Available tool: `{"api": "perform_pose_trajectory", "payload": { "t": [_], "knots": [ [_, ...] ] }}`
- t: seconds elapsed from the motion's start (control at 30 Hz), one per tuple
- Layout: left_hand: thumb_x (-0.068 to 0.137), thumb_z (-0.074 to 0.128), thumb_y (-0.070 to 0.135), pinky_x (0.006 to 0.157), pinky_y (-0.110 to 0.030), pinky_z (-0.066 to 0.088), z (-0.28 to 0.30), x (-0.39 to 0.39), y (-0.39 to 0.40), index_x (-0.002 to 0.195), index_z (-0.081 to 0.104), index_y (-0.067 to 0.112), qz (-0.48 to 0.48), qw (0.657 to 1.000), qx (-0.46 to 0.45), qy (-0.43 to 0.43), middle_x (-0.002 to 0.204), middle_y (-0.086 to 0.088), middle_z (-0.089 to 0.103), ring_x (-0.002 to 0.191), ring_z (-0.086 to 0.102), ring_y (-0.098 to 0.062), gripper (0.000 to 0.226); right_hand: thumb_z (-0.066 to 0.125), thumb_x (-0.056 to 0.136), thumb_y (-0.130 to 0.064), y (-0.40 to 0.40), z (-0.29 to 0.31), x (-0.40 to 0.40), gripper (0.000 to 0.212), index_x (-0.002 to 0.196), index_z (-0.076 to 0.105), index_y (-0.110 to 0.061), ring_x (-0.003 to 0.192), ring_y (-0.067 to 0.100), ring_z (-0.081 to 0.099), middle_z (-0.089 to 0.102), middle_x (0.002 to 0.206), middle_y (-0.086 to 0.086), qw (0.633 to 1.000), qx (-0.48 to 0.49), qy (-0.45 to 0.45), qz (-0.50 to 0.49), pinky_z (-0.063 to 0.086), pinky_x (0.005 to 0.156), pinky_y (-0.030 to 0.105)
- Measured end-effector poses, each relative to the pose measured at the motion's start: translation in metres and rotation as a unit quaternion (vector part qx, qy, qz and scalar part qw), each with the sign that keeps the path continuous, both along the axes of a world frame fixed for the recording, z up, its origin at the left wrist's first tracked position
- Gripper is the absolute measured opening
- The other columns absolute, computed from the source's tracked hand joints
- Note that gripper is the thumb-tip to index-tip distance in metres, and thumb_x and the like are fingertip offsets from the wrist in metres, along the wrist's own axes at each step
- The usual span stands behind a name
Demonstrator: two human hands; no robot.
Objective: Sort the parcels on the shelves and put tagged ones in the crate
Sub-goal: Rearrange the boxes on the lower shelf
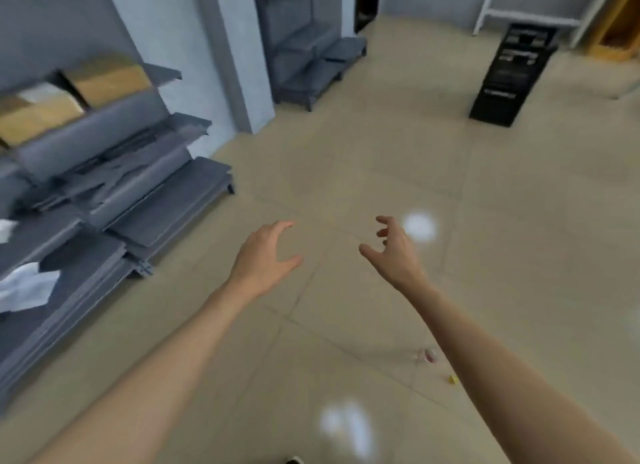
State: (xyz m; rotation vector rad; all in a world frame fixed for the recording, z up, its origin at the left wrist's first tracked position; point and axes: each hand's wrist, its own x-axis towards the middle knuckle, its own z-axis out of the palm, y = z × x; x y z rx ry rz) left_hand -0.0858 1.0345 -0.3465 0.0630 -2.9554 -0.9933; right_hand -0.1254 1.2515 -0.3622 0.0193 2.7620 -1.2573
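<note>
Shelves: the grey shelves (114,200) stand along the left wall.
Parcels: two brown boxes (69,96) sit up on a high shelf; a white bag (26,287) lies on a low one.
Left hand: the left hand (266,255) is held out over the floor (381,158), fingers apart and bent a little, holding nothing.
Right hand: the right hand (393,248) is just beside it, fingers spread and curled loosely, holding nothing.
Crate: the black crate (512,75) stands far off on the right, well apart from both hands.
</note>
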Motion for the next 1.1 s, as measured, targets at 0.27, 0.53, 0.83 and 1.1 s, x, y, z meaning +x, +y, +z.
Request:
{"api": "perform_pose_trajectory", "payload": {
  "t": [0.27,0.53,0.83,1.1],
  "knots": [
    [0.078,0.072,0.025,0.104,-0.036,0.036,0.043,0.098,-0.259,0.132,0.049,0.018,0.252,0.967,0.006,0.039,0.132,-0.005,0.052,0.124,0.047,-0.023,0.060,0.066,0.083,-0.026,-0.300,0.036,-0.001,0.061,0.135,0.038,-0.011,0.114,0.026,0.054,0.055,0.126,0.013,0.967,-0.005,0.026,0.253,0.040,0.089,0.030],
    [0.078,0.072,0.025,0.103,-0.038,0.037,0.035,0.149,-0.415,0.127,0.052,0.020,0.416,0.905,0.029,0.080,0.130,0.001,0.054,0.122,0.047,-0.018,0.054,0.068,0.082,-0.021,-0.502,0.041,-0.001,0.063,0.136,0.039,-0.009,0.117,0.031,0.051,0.053,0.127,0.017,0.919,-0.015,0.029,0.392,0.039,0.098,0.036],
    [0.080,0.070,0.026,0.100,-0.030,0.034,0.014,0.117,-0.613,0.132,0.047,0.022,0.515,0.853,0.068,0.051,0.130,-0.004,0.050,0.124,0.044,-0.019,0.057,0.066,0.084,-0.022,-0.737,0.010,-0.058,0.061,0.138,0.036,-0.013,0.123,0.028,0.046,0.048,0.132,0.016,0.882,-0.007,-0.011,0.472,0.039,0.096,0.038],
    [0.079,0.071,0.028,0.106,-0.036,0.036,0.025,0.116,-0.755,0.133,0.045,0.022,0.598,0.797,0.082,0.031,0.132,-0.006,0.048,0.125,0.043,-0.019,0.060,0.065,0.086,-0.024,-0.916,0.022,-0.079,0.062,0.139,0.033,-0.015,0.122,0.030,0.045,0.046,0.131,0.016,0.841,-0.012,-0.026,0.541,0.044,0.089,0.039]
  ]
}}
